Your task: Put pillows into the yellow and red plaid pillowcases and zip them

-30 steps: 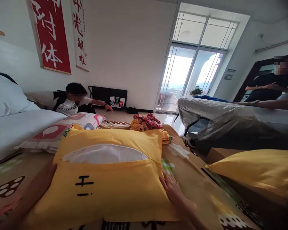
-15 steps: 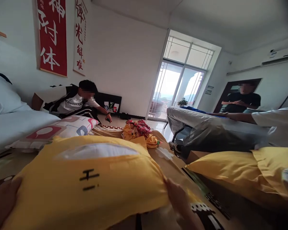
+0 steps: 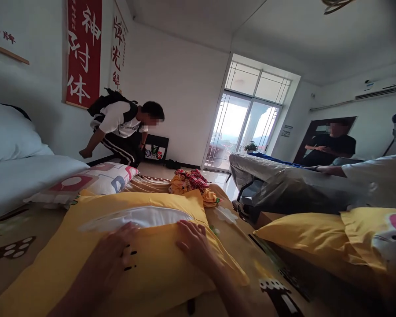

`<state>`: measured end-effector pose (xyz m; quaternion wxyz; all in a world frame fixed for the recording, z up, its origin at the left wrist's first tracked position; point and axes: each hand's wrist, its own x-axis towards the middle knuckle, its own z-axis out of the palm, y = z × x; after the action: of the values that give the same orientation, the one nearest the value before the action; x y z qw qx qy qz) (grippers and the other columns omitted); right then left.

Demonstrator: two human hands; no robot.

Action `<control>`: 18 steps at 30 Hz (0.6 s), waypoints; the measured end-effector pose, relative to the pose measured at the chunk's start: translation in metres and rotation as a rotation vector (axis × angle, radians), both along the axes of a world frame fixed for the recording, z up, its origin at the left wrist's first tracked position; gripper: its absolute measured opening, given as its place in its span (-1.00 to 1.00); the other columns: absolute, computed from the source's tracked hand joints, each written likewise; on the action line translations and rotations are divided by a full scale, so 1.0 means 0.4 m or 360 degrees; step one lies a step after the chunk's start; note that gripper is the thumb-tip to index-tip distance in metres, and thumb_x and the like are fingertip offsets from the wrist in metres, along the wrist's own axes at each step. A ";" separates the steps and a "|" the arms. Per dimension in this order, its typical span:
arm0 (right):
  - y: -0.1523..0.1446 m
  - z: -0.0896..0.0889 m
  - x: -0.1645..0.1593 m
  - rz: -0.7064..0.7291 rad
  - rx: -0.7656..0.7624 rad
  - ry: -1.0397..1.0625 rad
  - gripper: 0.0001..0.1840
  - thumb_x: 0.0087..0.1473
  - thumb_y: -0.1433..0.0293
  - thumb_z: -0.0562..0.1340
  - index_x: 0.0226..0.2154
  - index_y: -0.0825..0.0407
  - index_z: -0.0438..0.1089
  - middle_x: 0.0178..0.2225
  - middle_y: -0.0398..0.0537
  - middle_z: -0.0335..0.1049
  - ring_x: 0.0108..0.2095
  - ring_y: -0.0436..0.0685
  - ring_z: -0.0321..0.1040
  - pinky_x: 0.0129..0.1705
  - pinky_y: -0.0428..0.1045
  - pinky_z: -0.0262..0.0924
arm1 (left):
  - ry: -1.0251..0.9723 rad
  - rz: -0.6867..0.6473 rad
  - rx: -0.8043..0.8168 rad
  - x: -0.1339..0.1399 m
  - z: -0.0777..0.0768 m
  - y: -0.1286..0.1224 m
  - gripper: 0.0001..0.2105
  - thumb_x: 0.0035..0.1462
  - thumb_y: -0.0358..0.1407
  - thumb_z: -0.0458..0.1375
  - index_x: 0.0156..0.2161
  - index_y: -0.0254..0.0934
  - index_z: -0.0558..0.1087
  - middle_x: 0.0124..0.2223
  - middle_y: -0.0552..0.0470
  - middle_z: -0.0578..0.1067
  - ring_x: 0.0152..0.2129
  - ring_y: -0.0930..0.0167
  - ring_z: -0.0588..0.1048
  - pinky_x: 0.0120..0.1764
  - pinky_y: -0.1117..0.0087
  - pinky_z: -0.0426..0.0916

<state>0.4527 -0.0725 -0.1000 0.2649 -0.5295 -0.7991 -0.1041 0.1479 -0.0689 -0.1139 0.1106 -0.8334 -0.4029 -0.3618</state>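
Yellow pillow (image 3: pixel 158 273) lies flat in the near middle, on the brown patterned sheet (image 3: pixel 231 242); its cover gapes at a long slit with white filling (image 3: pixel 148 215) showing. Left hand (image 3: pixel 114 253) is on the pillow just near of the slit, blurred; can't tell if its fingers grasp cloth or just rest. Right hand (image 3: pixel 198 246) lies on the cover to the right, fingers spread over the slit's near edge, thumb apart; can't tell if any cloth is pinched. Just beyond on the left, a patterned pillow (image 3: pixel 99 178); left of that, white bedding (image 3: pixel 49 171) with a white pillow (image 3: pixel 9 132). Farther on, a crumpled heap of red-check and yellow cloth (image 3: pixel 188 182). On the right, another yellow pillow (image 3: pixel 303 229). Far left, a person with a backpack (image 3: pixel 119 121) bends over; red scroll (image 3: pixel 84 57) on the wall behind. Far right, a plastic-covered table (image 3: pixel 270 169), a potted plant (image 3: pixel 251 146), a person in black (image 3: pixel 336 143), and a white sleeve (image 3: pixel 376 169) reaching over the table. Glass door (image 3: pixel 240 127) at the far end.
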 end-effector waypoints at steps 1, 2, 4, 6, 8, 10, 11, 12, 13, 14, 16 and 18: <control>0.012 -0.023 -0.034 0.0021 0.0005 0.0043 -0.49 0.14 0.36 0.19 0.15 -0.12 0.16 0.12 -0.04 0.29 0.12 0.15 0.20 0.14 0.09 0.00 | 0.0060 -0.0024 -0.0102 0.025 -0.001 0.017 -0.60 0.32 -0.23 -0.14 0.20 -0.20 0.26 0.21 -0.09 0.35 0.15 0.28 0.29 0.11 0.20 0.20; 0.021 -0.050 -0.060 0.0009 0.0012 0.0082 -0.51 0.12 0.37 0.21 0.11 -0.12 0.19 0.07 -0.04 0.32 0.09 0.16 0.22 0.12 0.09 0.00 | 0.0132 -0.0037 -0.0232 0.048 -0.002 0.029 -0.61 0.32 -0.24 -0.15 0.17 -0.21 0.31 0.16 -0.08 0.40 0.11 0.28 0.34 0.07 0.21 0.22; 0.030 -0.103 -0.083 -0.0058 0.0031 0.0135 -0.52 0.06 0.37 0.27 0.05 -0.13 0.25 -0.03 -0.05 0.35 0.02 0.20 0.23 0.08 0.10 0.01 | 0.0262 -0.0026 -0.0480 0.082 -0.004 0.039 -0.63 0.32 -0.20 -0.14 0.07 -0.22 0.41 0.05 -0.07 0.50 -0.03 0.27 0.45 -0.02 0.19 0.24; 0.026 -0.134 -0.076 -0.0098 0.0060 0.0132 -0.48 0.00 0.35 0.33 0.03 -0.14 0.26 -0.09 -0.06 0.35 -0.02 0.23 0.23 0.05 0.12 0.01 | 0.0331 -0.0002 -0.0605 0.097 -0.002 0.030 -0.62 0.33 -0.16 -0.14 -0.01 -0.23 0.46 -0.02 -0.07 0.54 -0.13 0.24 0.49 -0.06 0.15 0.24; 0.010 -0.134 -0.051 -0.0112 0.0116 0.0093 -0.46 -0.05 0.35 0.37 -0.01 -0.08 0.25 -0.12 -0.04 0.36 -0.07 0.24 0.24 0.00 0.12 0.02 | 0.0360 -0.0005 -0.0673 0.096 0.005 0.014 -0.62 0.33 -0.15 -0.15 -0.02 -0.24 0.45 -0.03 -0.09 0.53 -0.14 0.21 0.49 -0.06 0.13 0.22; -0.017 -0.112 -0.020 -0.0085 0.0152 -0.0010 -0.60 -0.03 0.39 0.36 -0.12 0.01 0.27 -0.19 -0.03 0.39 -0.15 0.21 0.27 -0.05 0.08 0.03 | 0.0384 -0.0020 -0.0738 0.088 0.020 -0.001 -0.60 0.32 -0.11 -0.14 -0.04 -0.26 0.45 -0.05 -0.11 0.53 -0.15 0.19 0.49 -0.06 0.13 0.22; -0.034 -0.095 -0.004 -0.0050 0.0142 -0.0092 -0.70 0.00 0.40 0.34 -0.20 0.02 0.28 -0.24 -0.05 0.39 -0.20 0.18 0.28 -0.09 0.06 0.04 | 0.0397 -0.0025 -0.0777 0.084 0.032 -0.006 -0.59 0.31 -0.08 -0.14 -0.08 -0.27 0.46 -0.08 -0.11 0.53 -0.17 0.19 0.49 -0.07 0.13 0.23; -0.053 -0.078 0.011 -0.0001 0.0106 -0.0190 -0.79 0.03 0.41 0.32 -0.28 0.02 0.28 -0.29 -0.07 0.39 -0.23 0.16 0.29 -0.12 0.04 0.05 | 0.0405 -0.0028 -0.0822 0.080 0.046 -0.009 -0.56 0.30 -0.04 -0.16 -0.13 -0.28 0.47 -0.12 -0.12 0.53 -0.20 0.19 0.49 -0.09 0.15 0.24; -0.074 -0.060 0.025 0.0047 0.0050 -0.0286 -0.84 0.06 0.41 0.30 -0.34 0.02 0.27 -0.32 -0.10 0.39 -0.25 0.14 0.30 -0.14 0.03 0.05 | 0.0403 -0.0032 -0.0874 0.076 0.060 -0.010 -0.53 0.30 0.00 -0.17 -0.20 -0.27 0.47 -0.17 -0.11 0.52 -0.23 0.20 0.49 -0.12 0.18 0.26; -0.096 -0.042 0.038 0.0077 -0.0021 -0.0364 -0.85 0.08 0.38 0.29 -0.38 0.01 0.27 -0.34 -0.12 0.39 -0.26 0.13 0.30 -0.14 0.02 0.04 | 0.0399 -0.0045 -0.0930 0.072 0.075 -0.010 -0.51 0.29 0.01 -0.20 -0.26 -0.27 0.47 -0.21 -0.10 0.52 -0.26 0.22 0.49 -0.16 0.22 0.28; -0.145 -0.012 0.059 0.0087 -0.0187 -0.0435 -0.81 0.10 0.31 0.29 -0.42 0.01 0.28 -0.34 -0.14 0.40 -0.26 0.11 0.31 -0.14 0.01 0.04 | 0.0411 -0.0088 -0.1025 0.066 0.103 -0.011 -0.52 0.30 -0.04 -0.22 -0.33 -0.26 0.45 -0.26 -0.09 0.51 -0.29 0.25 0.49 -0.20 0.27 0.30; -0.195 0.012 0.072 0.0068 -0.0354 -0.0443 -0.81 0.09 0.27 0.29 -0.42 0.01 0.32 -0.33 -0.17 0.41 -0.23 0.09 0.32 -0.08 0.02 0.03 | 0.0475 -0.0102 -0.1051 0.063 0.125 -0.020 -0.57 0.30 -0.15 -0.22 -0.31 -0.28 0.46 -0.25 -0.12 0.52 -0.28 0.27 0.50 -0.20 0.29 0.32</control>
<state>0.4813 -0.1504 -0.0951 0.0937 -0.5189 -0.8458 -0.0818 0.1730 -0.0769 -0.0640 -0.1183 -0.8800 -0.4511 -0.0899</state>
